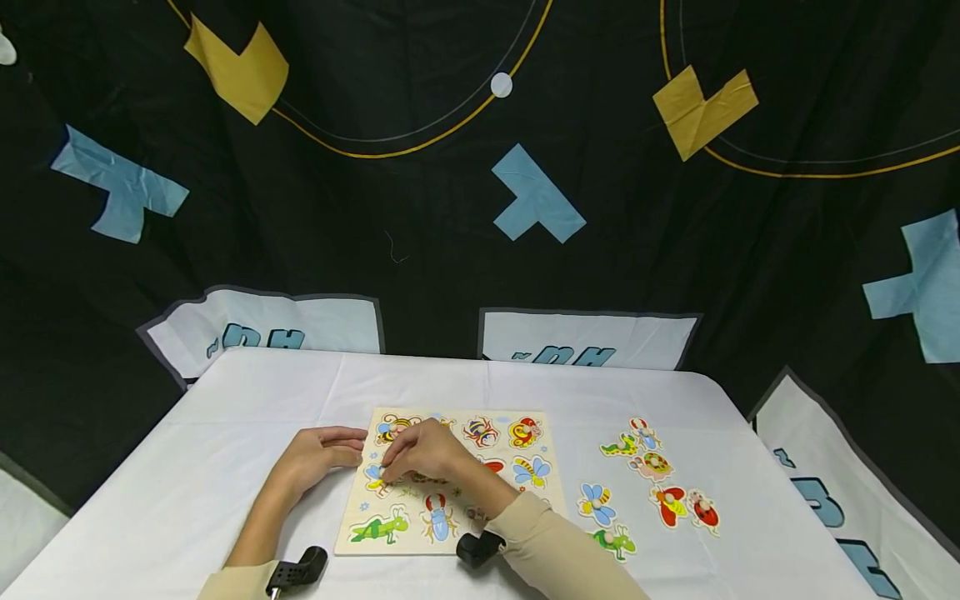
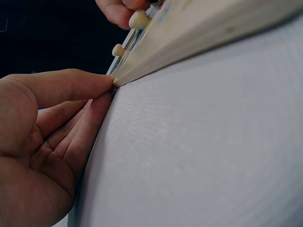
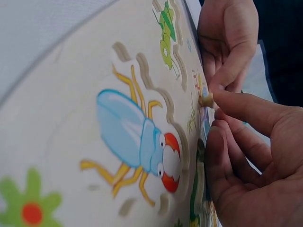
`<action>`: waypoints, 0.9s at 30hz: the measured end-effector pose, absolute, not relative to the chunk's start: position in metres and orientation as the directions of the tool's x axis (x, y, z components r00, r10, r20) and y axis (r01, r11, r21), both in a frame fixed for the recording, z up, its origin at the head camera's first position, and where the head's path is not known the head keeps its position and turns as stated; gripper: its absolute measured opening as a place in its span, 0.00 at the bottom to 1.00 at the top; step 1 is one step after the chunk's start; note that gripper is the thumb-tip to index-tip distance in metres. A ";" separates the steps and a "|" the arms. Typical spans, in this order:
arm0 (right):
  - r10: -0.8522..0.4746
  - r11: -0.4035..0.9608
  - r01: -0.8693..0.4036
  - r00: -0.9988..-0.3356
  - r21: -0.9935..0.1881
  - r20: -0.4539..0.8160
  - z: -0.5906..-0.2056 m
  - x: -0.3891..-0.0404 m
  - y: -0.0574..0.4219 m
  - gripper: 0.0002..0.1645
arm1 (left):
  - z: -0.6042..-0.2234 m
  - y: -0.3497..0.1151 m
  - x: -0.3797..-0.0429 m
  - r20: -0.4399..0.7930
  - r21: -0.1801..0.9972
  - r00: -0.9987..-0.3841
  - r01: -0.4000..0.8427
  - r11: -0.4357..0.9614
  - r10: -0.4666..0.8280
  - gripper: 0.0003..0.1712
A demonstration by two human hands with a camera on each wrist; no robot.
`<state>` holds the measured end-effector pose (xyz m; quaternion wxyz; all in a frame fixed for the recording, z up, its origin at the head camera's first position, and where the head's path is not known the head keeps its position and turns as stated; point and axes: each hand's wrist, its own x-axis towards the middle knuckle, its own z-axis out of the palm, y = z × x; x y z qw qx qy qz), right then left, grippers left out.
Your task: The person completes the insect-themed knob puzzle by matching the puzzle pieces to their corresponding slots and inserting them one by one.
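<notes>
A wooden insect peg puzzle board (image 1: 420, 542) lies on the white table. My right hand (image 1: 427, 450) reaches over its left half and pinches the small wooden knob (image 3: 207, 100) of a blue-winged insect puzzle piece (image 1: 374, 478) at the board's left side. My left hand (image 1: 318, 454) rests on the table with fairly straight fingers, its fingertips touching the board's left edge, as the left wrist view also shows. A beetle recess (image 3: 130, 127) and a grasshopper recess (image 3: 166, 40) show their printed pictures and hold no piece.
Right of the board lie several loose knobbed pieces, among them a bee-like insect (image 1: 596, 504), a grasshopper (image 1: 615, 542), a ladybird (image 1: 703, 511), a red-winged insect (image 1: 670, 506) and a caterpillar (image 1: 619, 446). A black patterned cloth (image 1: 420, 275) hangs behind the table.
</notes>
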<state>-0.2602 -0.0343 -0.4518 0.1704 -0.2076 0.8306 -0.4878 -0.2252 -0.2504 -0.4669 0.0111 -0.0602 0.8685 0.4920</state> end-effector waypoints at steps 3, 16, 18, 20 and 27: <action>-0.497 0.443 -0.164 -0.863 -0.882 -0.090 -0.451 -0.260 -0.029 0.08 | -0.467 -0.250 -0.225 -0.079 0.856 -0.992 -0.117 0.504 -0.096 0.27; -0.463 0.476 -0.168 -0.882 -0.863 -0.084 -0.441 -0.268 0.002 0.06 | -0.467 -0.249 -0.224 -0.095 0.870 -0.990 -0.136 0.475 -0.108 0.28; -0.458 0.481 -0.167 -0.885 -0.861 -0.084 -0.439 -0.270 0.007 0.06 | -0.467 -0.248 -0.224 -0.097 0.870 -0.990 -0.136 0.474 -0.107 0.28; -0.455 0.483 -0.171 -0.887 -0.859 -0.079 -0.437 -0.272 0.013 0.06 | -0.467 -0.248 -0.224 -0.093 0.870 -0.990 -0.132 0.475 -0.105 0.28; -0.424 0.514 -0.150 -0.900 -0.845 -0.099 -0.429 -0.276 0.035 0.07 | -0.467 -0.249 -0.224 -0.088 0.865 -0.991 -0.127 0.485 -0.102 0.28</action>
